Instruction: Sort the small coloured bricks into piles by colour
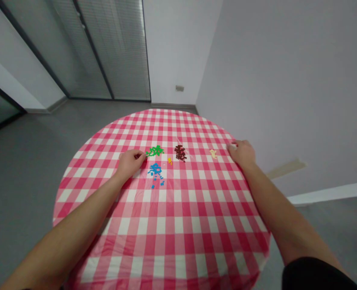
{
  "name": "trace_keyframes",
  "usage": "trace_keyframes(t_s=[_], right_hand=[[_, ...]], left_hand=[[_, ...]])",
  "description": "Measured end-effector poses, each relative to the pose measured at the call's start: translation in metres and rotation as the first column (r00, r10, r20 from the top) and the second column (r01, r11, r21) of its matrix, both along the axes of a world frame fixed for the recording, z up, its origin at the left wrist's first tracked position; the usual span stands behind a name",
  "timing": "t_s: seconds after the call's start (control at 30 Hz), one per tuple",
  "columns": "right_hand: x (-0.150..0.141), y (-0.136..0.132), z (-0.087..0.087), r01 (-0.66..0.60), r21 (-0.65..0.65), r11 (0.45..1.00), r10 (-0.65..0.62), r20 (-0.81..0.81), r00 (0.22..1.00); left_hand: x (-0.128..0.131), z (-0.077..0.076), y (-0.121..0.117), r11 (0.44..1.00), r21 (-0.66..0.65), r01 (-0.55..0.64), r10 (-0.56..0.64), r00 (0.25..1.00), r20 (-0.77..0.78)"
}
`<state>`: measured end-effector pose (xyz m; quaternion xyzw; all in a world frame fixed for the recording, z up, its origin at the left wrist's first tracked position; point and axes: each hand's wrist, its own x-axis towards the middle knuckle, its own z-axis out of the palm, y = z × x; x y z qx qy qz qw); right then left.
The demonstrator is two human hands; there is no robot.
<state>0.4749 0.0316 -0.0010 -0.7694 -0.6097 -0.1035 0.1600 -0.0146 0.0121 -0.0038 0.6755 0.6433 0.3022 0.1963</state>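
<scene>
Pink-and-white gingham cloth (pixel 178 225) is covering a round table, its smooth, faintly shiny surface puckering into soft creases toward the near edge. Small blocky pieces are lying in loose heaps across the middle. The person's left hand (pixel 131 164) is resting on the cloth, its fingers (pixel 141 155) curling closed and gripping nothing visible, their tips just beside the green pieces (pixel 154 151). Below that heap, the blue pieces (pixel 155 171) are spreading in a looser cluster, with strays trailing toward the person. The yellow bits (pixel 170 161) are lying between the blue pieces and the dark brown pieces (pixel 180 153), which are forming a narrow, upright-looking pile. The right hand (pixel 241 154) is resting near the far right of the cloth, its fingers (pixel 232 146) extending together; whether they are pinching anything cannot be told. The pale yellow pieces (pixel 213 154) are lying nearest it, apart from it. A black sleeve (pixel 317 276) is covering the right upper arm, while grey floor (pixel 30 161) is stretching toward slatted window blinds (pixel 106 48).
</scene>
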Motion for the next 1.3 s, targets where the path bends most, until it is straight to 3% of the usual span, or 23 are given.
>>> trace_keyframes(t_s=[0.23,0.67,0.73,0.8,0.87,0.93,1.03,1.13,1.3], right_hand=[[0.011,0.006,-0.007,0.046,-0.137,0.99,-0.042,0.036,0.998],[0.019,0.011,0.0,0.109,-0.199,0.974,-0.096,0.072,0.993],[0.017,0.009,0.001,0.1,-0.161,0.982,-0.088,0.081,0.993],[0.01,0.004,0.0,0.041,-0.061,0.997,-0.035,0.1,0.994],[-0.003,-0.003,-0.002,-0.103,0.042,0.994,0.098,0.115,0.988],[-0.02,-0.01,-0.004,-0.312,0.06,0.948,0.305,0.098,0.947],[-0.045,-0.014,-0.006,-0.55,-0.007,0.835,0.55,0.052,0.834],[-0.059,-0.008,-0.005,-0.606,-0.046,0.794,0.607,0.036,0.794],[-0.064,0.013,-0.005,-0.537,-0.052,0.842,0.539,0.026,0.842]], left_hand=[[0.001,0.002,-0.001,1.0,-0.002,-0.01,0.01,1.0,0.023],[0.001,0.002,-0.001,1.0,-0.006,0.003,-0.003,1.0,0.019],[0.001,0.001,-0.001,1.0,-0.01,0.004,-0.004,1.0,0.014],[0.001,0.001,0.0,1.0,-0.011,0.007,-0.006,1.0,0.012],[0.001,0.0,0.0,1.0,-0.013,0.012,-0.012,1.0,0.012],[0.001,-0.001,0.001,1.0,-0.016,0.012,-0.012,1.0,0.005],[0.001,0.0,0.001,1.0,-0.016,0.01,-0.01,1.0,-0.014],[0.001,0.001,0.001,1.0,-0.014,0.003,-0.003,1.0,-0.02],[0.001,0.002,0.0,1.0,-0.007,0.002,-0.003,1.0,-0.02]])
